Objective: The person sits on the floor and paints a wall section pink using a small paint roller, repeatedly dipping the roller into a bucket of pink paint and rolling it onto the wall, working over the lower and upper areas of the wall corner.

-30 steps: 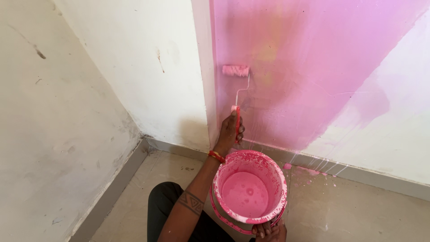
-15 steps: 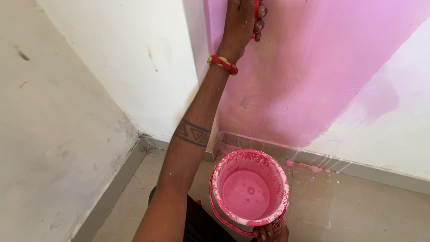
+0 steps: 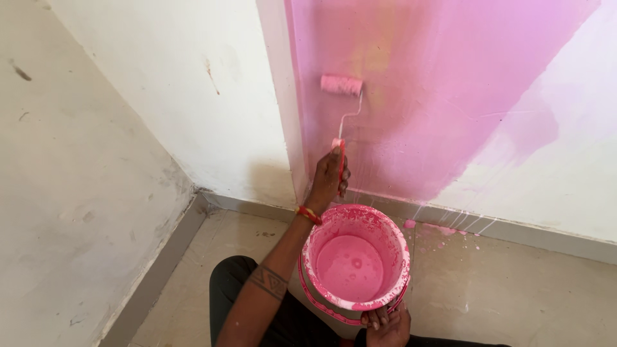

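Dropped from high on the pink wall half a second back, left hand (image 3: 329, 177) now low, just above the bucket (image 3: 355, 263) and left of its far rim. Farthest left of the bucket: bare white wall (image 3: 96, 160), scuffed, meeting a grey skirting strip (image 3: 160, 257) at the floor (image 3: 527, 295). Nearer, left and below the bucket: dark trouser leg (image 3: 231, 283), then tattooed forearm (image 3: 270, 283) rising to a red bangle (image 3: 309, 214) at the wrist, touching the bucket's left rim in the view. Left hand wrapped tight round the red handle of the paint roller (image 3: 342, 85), fingers curled shut on it. Straight above the bucket: handle, thin wire frame, then pink roller sleeve lying flat against the pink wall (image 3: 437, 96), well above the bucket. Bucket itself pink-smeared, part full of pink paint, raised off the floor over the lap. At the bucket's near rim, right of centre: right hand (image 3: 384, 321), fingertips hooked over the edge, pinching the rim; rest of that hand cut off by the frame. Right of the bucket: pink drips and splashes (image 3: 443, 228) along the skirting and floor, unpainted white patch of wall (image 3: 565, 180) beyond.
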